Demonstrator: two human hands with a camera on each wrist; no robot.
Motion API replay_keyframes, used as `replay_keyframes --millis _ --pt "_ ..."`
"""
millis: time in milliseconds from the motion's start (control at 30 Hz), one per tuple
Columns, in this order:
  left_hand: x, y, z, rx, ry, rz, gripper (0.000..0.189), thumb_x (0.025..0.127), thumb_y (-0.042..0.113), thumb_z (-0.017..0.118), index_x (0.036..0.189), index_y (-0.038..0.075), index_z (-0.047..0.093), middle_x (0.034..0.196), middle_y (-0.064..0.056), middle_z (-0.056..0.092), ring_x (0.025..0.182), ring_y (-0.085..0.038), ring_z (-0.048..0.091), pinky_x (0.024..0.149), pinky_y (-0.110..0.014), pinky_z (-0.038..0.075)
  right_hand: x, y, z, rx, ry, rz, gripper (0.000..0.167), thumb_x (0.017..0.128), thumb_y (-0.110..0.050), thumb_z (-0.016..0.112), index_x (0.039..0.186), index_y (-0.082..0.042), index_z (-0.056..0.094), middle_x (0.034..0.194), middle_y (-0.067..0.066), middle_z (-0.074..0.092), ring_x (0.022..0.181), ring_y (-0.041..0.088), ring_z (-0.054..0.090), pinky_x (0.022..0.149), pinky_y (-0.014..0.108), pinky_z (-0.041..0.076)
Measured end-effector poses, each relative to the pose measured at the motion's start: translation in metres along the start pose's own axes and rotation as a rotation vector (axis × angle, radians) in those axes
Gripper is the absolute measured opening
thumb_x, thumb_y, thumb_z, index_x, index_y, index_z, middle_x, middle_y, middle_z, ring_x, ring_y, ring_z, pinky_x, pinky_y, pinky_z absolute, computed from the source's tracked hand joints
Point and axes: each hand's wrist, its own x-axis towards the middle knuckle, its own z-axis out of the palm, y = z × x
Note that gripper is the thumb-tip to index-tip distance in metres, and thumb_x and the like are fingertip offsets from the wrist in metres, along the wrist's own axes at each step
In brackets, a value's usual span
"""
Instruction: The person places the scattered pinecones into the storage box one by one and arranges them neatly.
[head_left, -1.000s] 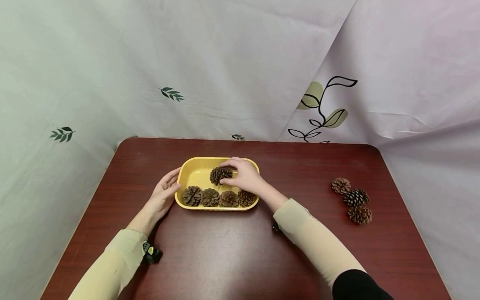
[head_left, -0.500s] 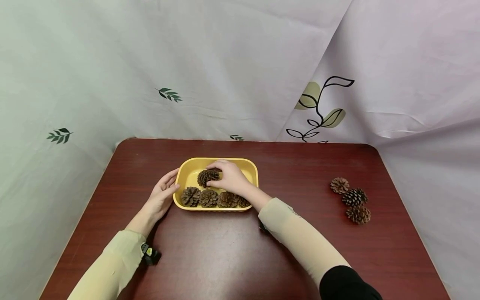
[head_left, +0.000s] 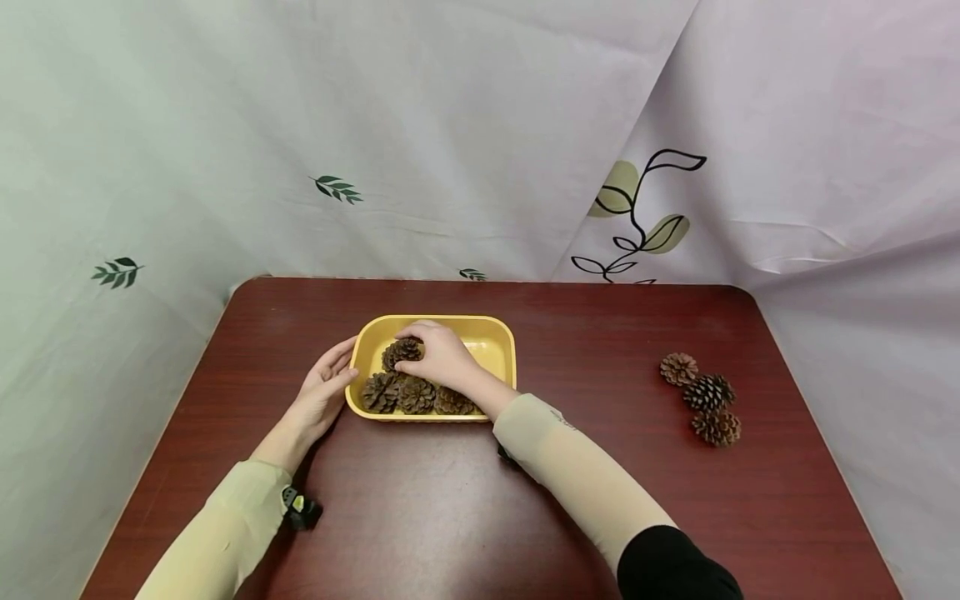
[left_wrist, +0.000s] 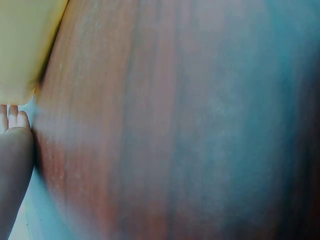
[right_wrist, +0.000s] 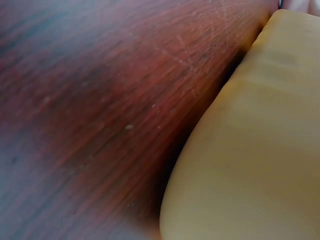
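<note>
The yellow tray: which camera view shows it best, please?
The head view: it shows the yellow tray from above, with rim and inside. Left wrist shows only a piece of its outer wall; right wrist, a larger piece.

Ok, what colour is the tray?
The tray is yellow; it shows best in the head view.
</note>
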Motion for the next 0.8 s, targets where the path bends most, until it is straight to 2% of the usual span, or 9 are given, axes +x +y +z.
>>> replay_keyframes --millis 400,800 --pt "0.000 -0.001 -0.001 0.008 0.000 0.002 0.053 0.105 -0.012 0.045 0.140 0.024 0.060 0.138 0.013 0.069 0.123 -0.002 0.065 0.101 -0.018 0.055 0.009 -0.001 0.009 -0.028 0.010 0.031 0.050 0.093 -0.029 0.084 0.138 -0.014 0.069 0.142 0.003 0.070 0.138 0.021 0.061 0.122 0.036 0.045" --pt "0.000 0.000 0.000 0.000 -0.014 0.007 0.052 0.105 -0.012 0.045 0.141 0.022 0.061 0.138 0.011 0.070 0.123 -0.004 0.066 0.100 -0.019 0.055 0.015 -0.007 0.014 -0.036 -0.006 -0.011 0.049 0.092 -0.029 0.086 0.136 -0.014 0.070 0.139 0.001 0.071 0.136 0.020 0.062 0.121 0.032 0.045"
